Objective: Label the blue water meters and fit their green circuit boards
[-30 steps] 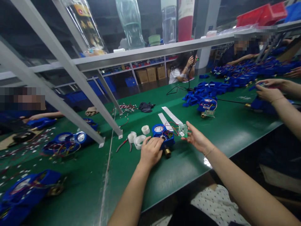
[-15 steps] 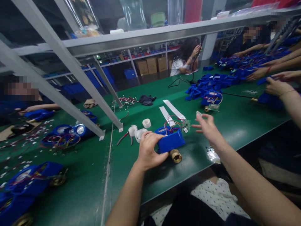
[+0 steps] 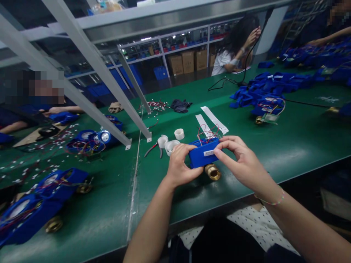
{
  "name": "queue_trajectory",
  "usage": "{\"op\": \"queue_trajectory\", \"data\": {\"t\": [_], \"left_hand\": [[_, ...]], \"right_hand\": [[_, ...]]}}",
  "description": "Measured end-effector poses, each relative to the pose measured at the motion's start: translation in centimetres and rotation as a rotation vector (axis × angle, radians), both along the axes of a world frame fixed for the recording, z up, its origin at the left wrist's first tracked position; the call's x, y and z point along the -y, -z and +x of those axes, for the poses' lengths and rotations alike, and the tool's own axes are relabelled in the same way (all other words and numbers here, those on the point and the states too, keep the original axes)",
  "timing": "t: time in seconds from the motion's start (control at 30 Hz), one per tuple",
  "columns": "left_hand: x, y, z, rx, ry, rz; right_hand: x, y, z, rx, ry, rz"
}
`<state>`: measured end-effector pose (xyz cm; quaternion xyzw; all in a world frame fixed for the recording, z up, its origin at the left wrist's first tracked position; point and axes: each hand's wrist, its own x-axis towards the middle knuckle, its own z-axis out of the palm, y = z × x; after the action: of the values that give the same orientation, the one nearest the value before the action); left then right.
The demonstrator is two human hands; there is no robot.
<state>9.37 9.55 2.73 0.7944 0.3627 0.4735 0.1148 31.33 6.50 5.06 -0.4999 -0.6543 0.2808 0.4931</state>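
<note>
A blue water meter (image 3: 197, 159) with a brass threaded end (image 3: 213, 172) stands on the green bench in front of me. My left hand (image 3: 178, 167) grips its left end, fingers over the top and thumb low on the near side. On that near face sits a small white printed label (image 3: 209, 153). My right hand (image 3: 242, 164) pinches the right end, thumb at the label's edge and fingers over the top rim. Thin red and dark wires (image 3: 210, 131) loop up from the open top. The circuit board is mostly hidden behind my right fingers.
Left of the meter lie rolls of white tape (image 3: 179, 134) and red-handled pliers (image 3: 155, 149). White label strips (image 3: 214, 119) lie behind it. More meters stand at left and at right (image 3: 268, 107). Metal posts (image 3: 106, 76) rise on the left. Other people sit around the bench.
My right hand has come in from the right and now touches the meter. A white label shows on the near face, which was bare before. The camera view has shifted.
</note>
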Motion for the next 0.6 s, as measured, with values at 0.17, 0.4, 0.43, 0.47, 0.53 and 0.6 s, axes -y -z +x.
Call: {"op": "queue_trajectory", "data": {"t": [0.17, 0.4, 0.43, 0.47, 0.53, 0.6], "left_hand": [[0.1, -0.1, 0.1, -0.004, 0.014, -0.014], [0.1, 0.1, 0.1, -0.024, 0.016, -0.017], [0.1, 0.1, 0.1, -0.025, 0.016, -0.019], [0.1, 0.1, 0.1, -0.026, 0.017, -0.018], [0.1, 0.2, 0.0, -0.028, 0.018, -0.014], [0.1, 0.2, 0.0, -0.031, 0.016, -0.01]], "right_hand": [[-0.3, -1.0, -0.3, 0.113, 0.034, 0.072], [-0.3, -1.2, -0.9, 0.115, 0.063, 0.088], [-0.2, -1.2, -1.0, 0.112, 0.068, 0.087], [-0.2, -1.2, -1.0, 0.109, 0.073, 0.086], [-0.2, -1.2, -1.1, 0.101, 0.079, 0.089], [-0.2, -1.2, -1.2, 0.097, 0.08, 0.099]]}}
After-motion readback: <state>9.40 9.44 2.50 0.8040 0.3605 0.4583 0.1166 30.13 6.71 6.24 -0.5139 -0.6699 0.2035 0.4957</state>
